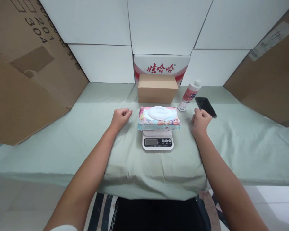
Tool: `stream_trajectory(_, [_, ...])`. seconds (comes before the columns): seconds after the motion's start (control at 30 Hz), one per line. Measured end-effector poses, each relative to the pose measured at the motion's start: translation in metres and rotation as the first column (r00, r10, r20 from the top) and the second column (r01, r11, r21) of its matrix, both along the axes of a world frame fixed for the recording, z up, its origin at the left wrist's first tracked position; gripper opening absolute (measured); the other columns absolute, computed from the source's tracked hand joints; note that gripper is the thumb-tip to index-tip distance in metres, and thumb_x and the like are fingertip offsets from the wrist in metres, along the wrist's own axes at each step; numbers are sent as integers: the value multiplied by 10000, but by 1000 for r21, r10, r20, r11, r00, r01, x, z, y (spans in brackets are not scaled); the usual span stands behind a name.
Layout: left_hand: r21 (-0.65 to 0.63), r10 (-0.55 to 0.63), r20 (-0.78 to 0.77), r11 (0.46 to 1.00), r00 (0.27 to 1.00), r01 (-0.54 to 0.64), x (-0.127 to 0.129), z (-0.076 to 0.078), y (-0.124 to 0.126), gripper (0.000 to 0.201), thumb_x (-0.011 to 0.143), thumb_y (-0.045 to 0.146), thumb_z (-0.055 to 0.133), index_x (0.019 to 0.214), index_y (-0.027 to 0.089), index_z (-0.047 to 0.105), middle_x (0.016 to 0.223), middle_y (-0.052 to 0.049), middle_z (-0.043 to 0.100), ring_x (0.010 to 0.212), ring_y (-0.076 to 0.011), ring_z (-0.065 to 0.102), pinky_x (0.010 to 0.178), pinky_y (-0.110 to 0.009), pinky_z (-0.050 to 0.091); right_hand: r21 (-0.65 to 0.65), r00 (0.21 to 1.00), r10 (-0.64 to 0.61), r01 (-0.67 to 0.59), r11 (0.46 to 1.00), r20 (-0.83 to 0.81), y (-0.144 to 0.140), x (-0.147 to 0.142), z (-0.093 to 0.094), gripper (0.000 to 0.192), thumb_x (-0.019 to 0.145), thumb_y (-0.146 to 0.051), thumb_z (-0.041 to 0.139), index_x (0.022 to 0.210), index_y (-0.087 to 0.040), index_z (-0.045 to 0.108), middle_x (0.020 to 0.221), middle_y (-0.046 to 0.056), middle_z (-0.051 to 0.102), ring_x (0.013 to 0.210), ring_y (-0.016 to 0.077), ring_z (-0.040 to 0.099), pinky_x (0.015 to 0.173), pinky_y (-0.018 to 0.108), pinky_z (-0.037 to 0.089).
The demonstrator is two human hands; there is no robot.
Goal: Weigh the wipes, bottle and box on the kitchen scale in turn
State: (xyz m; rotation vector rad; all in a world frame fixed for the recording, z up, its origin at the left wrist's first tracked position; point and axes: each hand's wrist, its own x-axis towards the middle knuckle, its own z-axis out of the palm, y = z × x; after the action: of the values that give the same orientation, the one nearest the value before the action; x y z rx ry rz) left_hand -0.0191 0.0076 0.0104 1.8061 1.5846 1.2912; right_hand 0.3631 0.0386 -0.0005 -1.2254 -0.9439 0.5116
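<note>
A pack of wet wipes [159, 118] with a white flip lid lies across the white kitchen scale [158, 147], covering most of its platform. The scale's small display looks blank. To the left of the pack, my left hand [120, 118] rests on the cloth in a fist, touching neither the pack nor the scale. On the other side, my right hand [201, 122] is also curled into a fist on the cloth. It is near a black phone [205, 106] and a white bottle with a pink label [189, 95]. Nothing shows in either fist.
Behind the wipes sits a plain brown carton [157, 93], with a red-and-white printed box [162, 64] at the wall. Large cardboard panels stand at the left [33, 83] and right [267, 73]. A pale green cloth [91, 128] covers the table.
</note>
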Motion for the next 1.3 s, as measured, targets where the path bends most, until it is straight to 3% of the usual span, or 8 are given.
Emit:
stream_trajectory(0.23, [8,-31,123,1000,992,31,1,3,-3,570,852,486,668,594,232,229,598,51,199,586,-112,212,584,-312,216,53,999,36,-37,998,4,-1,-1,2,621,857,-496,759,581,-259,256,509,-88,263,487,84,280,460,254,236])
stream_trajectory(0.33, [78,-116,251,992,961,99,1,3,-4,545,792,718,743,745,218,532,718,9,510,638,-123,365,591,-285,313,101,978,204,-207,973,37,-7,-4,5,551,849,-629,752,602,-230,462,558,-50,467,482,77,332,468,254,276])
stream_trajectory(0.43, [123,-330,312,944,891,306,3,1,-7,974,618,895,776,1321,240,622,1333,-142,675,682,-102,467,575,-268,359,-7,828,550,-552,834,109,-18,-11,8,693,741,-857,723,1080,-253,741,1066,77,779,579,122,567,507,288,432])
stream_trajectory(0.5, [82,-447,303,892,842,444,6,0,-10,1187,564,854,846,1548,296,487,1599,-199,525,660,-67,475,565,-260,370,-123,661,738,-728,675,137,-27,-17,9,1048,626,-930,751,1462,-317,605,1511,119,653,939,263,755,704,368,602])
stream_trajectory(0.6, [-51,-489,249,855,836,516,15,1,-17,1249,606,632,951,1662,316,363,1617,-205,508,687,-60,495,589,-244,408,-219,547,816,-786,578,187,-37,-26,12,1290,583,-803,897,1661,-342,359,1725,113,430,1451,407,582,1071,485,597])
stream_trajectory(0.97, [-86,-509,179,844,842,529,61,32,-41,1155,678,471,914,1654,193,363,1366,-155,662,990,-215,690,811,-304,576,-152,661,706,-694,704,255,-81,0,36,917,720,-527,937,1508,-339,508,1583,131,559,1425,351,607,1069,460,614])
stream_trajectory(1.1, [-95,-693,-80,720,716,687,137,60,-52,1067,737,331,825,1671,208,323,1558,-197,495,1345,-337,590,1064,-408,556,-182,734,552,-526,830,395,-119,76,42,1023,701,-494,933,1590,-377,442,1513,142,604,1363,387,642,1029,527,612])
stream_trajectory(1.3, [-295,-784,-202,620,587,727,265,65,-25,1118,779,382,749,1713,193,164,1633,-212,363,1268,-343,654,995,-436,590,-362,826,366,-214,907,429,-131,173,37,897,690,-488,890,1509,-404,535,1487,213,616,1391,434,626,1034,557,569])
